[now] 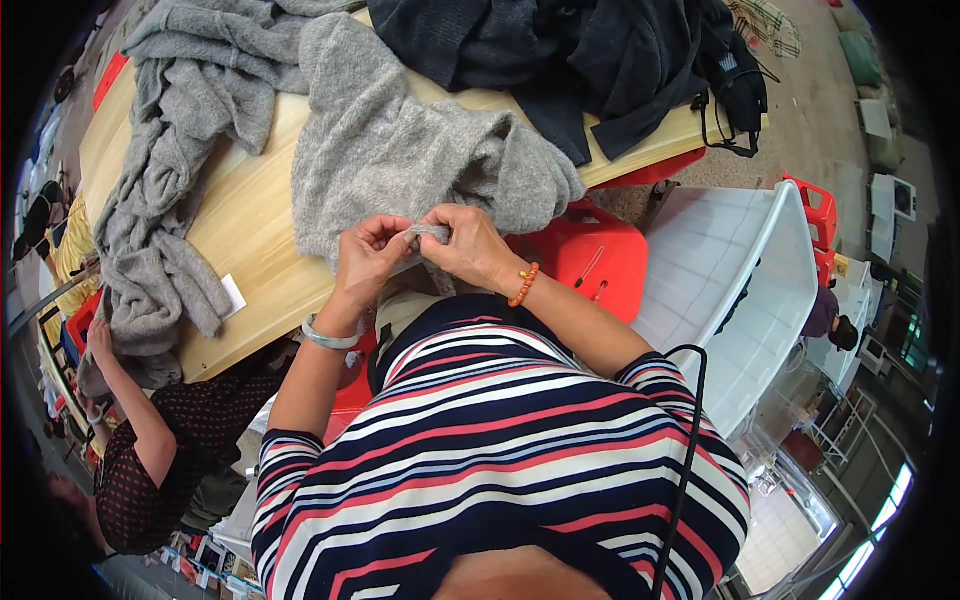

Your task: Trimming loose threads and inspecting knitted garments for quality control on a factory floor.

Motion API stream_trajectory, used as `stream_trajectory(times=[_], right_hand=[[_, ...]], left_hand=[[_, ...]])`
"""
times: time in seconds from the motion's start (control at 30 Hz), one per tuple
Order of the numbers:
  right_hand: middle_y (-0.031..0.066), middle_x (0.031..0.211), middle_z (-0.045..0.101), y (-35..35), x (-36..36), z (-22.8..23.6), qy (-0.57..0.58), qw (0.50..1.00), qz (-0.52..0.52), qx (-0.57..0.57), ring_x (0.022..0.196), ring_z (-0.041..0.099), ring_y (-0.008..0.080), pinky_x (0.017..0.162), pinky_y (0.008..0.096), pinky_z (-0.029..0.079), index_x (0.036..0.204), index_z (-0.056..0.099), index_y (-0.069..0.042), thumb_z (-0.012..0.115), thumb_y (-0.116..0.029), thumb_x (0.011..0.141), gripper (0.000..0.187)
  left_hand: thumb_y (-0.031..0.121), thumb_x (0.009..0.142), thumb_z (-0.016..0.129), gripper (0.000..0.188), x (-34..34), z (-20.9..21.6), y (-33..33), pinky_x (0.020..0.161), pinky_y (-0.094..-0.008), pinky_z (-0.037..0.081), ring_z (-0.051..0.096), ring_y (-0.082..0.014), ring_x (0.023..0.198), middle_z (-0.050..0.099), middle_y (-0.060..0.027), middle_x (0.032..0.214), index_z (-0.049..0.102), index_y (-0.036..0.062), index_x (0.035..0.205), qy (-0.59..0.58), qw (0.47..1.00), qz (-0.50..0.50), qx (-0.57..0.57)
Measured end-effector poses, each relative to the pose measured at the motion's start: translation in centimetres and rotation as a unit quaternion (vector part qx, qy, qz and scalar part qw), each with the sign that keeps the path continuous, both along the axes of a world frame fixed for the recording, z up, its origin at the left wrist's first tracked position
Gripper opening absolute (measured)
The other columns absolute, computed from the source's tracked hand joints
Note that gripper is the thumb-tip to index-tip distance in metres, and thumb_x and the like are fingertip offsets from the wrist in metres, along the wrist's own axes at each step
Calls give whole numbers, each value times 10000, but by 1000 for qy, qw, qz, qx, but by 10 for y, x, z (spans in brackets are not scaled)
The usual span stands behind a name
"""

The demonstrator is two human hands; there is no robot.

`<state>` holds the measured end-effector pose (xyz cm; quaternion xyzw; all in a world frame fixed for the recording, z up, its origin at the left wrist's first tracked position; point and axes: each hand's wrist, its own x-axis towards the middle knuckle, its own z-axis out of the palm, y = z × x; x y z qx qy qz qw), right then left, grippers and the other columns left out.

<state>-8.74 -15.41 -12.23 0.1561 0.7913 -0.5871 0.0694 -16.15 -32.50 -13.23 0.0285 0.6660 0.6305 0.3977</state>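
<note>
A fluffy grey knitted garment (375,140) lies over the near edge of the wooden table, its lower part hanging towards my lap. My left hand (372,255) pinches a small fold of the grey knit between thumb and fingers. Close beside it, my right hand (470,245) is closed on the same bunched edge, fingertips nearly meeting the left ones. Whether a small tool or thread is between the fingertips cannot be made out.
More grey knitwear (165,170) covers the left of the wooden table (240,220); dark garments (560,50) are heaped at its far side. A red stool (590,265) with a thin tool and a white bin (740,260) stand right. A co-worker (170,450) handles grey cloth at left.
</note>
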Motion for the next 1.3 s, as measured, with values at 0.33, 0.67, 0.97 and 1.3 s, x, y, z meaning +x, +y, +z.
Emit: stream_trajectory(times=[0.33, 0.67, 0.97, 1.3], right_hand=[[148, 795, 617, -1, 1, -12, 125, 986, 23, 110, 627, 609, 253, 588, 349, 478, 903, 661, 14, 660, -158, 779, 212], [51, 679, 601, 4, 0, 0, -14, 997, -9, -77, 554, 507, 76, 512, 257, 417, 904, 685, 15, 651, -146, 796, 196], [137, 787, 583, 9, -11, 8, 187, 965, 77, 164, 657, 597, 311, 606, 376, 485, 867, 633, -14, 635, -98, 770, 129], [144, 868, 640, 22, -25, 6, 91, 978, 154, 109, 813, 634, 345, 716, 408, 513, 844, 651, -15, 633, -143, 769, 150]], left_hand=[[66, 876, 676, 166, -7, -12, -9, 633, -205, 479, 592, -80, 679, 667, -36, 854, 650, -20, 1015, -73, 997, -2, 29], [28, 888, 645, 148, -6, -7, -7, 621, -217, 517, 618, -109, 676, 666, -57, 848, 646, -21, 1028, -243, 961, 84, 97], [37, 899, 630, 145, -10, -10, -12, 654, -228, 518, 610, -109, 703, 665, -57, 871, 643, -13, 1034, -221, 968, 71, 96], [48, 882, 661, 124, -25, -8, -15, 638, -226, 503, 601, -98, 689, 665, -36, 847, 664, -6, 993, -180, 982, -13, 48]])
